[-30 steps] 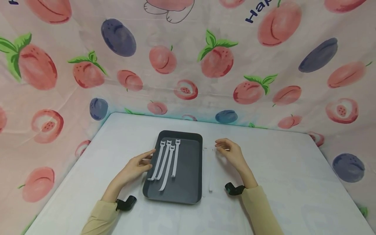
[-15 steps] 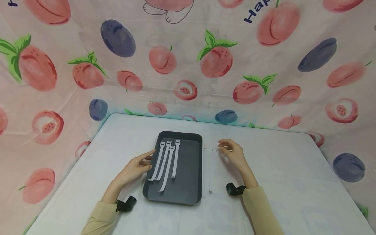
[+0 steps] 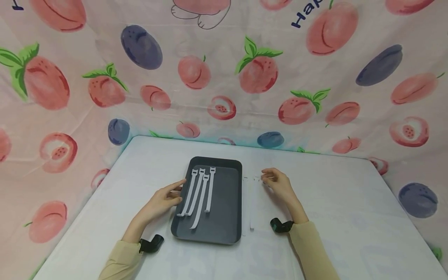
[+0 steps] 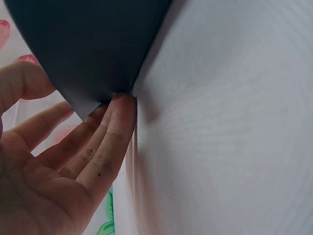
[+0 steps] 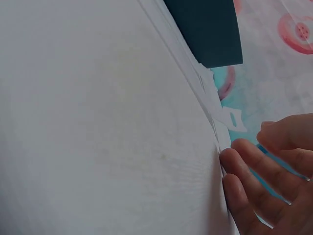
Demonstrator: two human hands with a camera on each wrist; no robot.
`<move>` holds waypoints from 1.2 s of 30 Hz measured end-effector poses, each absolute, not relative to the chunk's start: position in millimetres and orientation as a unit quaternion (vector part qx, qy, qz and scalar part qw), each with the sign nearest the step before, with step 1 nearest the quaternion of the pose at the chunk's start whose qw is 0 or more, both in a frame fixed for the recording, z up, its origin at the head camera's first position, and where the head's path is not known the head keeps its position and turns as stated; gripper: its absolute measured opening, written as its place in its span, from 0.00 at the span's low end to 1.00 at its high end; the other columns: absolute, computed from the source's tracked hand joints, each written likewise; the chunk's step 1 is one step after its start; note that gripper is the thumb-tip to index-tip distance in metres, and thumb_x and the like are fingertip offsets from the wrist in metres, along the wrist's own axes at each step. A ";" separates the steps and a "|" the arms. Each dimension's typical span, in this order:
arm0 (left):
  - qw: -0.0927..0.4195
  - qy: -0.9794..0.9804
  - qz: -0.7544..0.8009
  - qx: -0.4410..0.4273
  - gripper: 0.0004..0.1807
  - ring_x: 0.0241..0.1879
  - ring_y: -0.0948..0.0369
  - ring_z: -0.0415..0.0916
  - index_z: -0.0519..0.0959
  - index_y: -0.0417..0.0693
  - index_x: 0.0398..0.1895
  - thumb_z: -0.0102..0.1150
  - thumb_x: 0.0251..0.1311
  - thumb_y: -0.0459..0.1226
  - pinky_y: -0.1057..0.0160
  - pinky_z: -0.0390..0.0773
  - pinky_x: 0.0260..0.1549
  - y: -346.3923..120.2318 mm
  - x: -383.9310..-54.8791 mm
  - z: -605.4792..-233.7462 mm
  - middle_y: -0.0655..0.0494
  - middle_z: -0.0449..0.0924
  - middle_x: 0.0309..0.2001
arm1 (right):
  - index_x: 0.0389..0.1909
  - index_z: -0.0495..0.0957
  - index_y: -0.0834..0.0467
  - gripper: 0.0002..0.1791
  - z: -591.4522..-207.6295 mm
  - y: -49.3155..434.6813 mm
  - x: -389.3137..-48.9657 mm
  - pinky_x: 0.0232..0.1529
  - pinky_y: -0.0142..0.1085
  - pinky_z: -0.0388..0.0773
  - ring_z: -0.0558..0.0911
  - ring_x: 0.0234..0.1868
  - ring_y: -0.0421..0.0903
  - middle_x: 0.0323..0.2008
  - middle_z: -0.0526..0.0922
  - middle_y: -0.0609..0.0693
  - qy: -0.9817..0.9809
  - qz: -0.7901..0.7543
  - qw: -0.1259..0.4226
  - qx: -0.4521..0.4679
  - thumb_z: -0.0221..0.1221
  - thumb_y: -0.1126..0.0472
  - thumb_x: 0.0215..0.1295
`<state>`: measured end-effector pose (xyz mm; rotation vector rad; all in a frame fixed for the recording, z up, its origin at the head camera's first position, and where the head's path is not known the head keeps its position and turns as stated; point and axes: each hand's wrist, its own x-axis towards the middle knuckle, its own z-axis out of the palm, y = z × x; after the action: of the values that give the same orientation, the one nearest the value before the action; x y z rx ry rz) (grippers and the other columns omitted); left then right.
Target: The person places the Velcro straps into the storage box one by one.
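At the left side of the dark grey tray [image 3: 224, 217] is my left hand [image 3: 161, 199]. Its thumb and index finger reach over the rim, and the other fingers [image 4: 120, 125] lie along the outer wall. Several white strap ties with slotted heads [image 3: 202, 194] lie lengthwise in the tray's left half. More white ties [image 3: 251, 210] rest on the white table right of the tray, faint against it. Beside their far ends hovers my right hand [image 3: 279, 184], loosely bent and holding nothing. A slotted tie head [image 5: 236, 119] shows close to its fingertips [image 5: 239, 144] in the right wrist view.
The white table [image 3: 343, 217] meets a cloth backdrop [image 3: 224, 74] printed with fruit at its back and sides. Black camera mounts [image 3: 152, 244] sit on both wrists, low over the table.
My right hand has drawn slightly to the right, leaving a small gap to the tie heads on the table. The left hand, the tray and its ties stay in place.
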<state>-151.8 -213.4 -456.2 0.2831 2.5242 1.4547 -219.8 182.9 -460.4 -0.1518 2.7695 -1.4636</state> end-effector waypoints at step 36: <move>0.105 0.858 0.493 0.099 0.33 0.58 0.43 0.75 0.62 0.52 0.72 0.54 0.61 0.34 0.49 0.77 0.52 -212.9 -150.4 -454.7 0.37 0.69 0.63 | 0.56 0.76 0.61 0.17 -465.7 169.0 -219.3 0.39 0.31 0.73 0.81 0.42 0.52 0.44 0.83 0.63 0.885 -0.464 0.001 -0.048 0.56 0.65 0.66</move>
<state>-150.4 -212.9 -454.7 0.2908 2.5280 1.4541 -219.3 169.0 -465.7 -0.1516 2.7784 -1.4562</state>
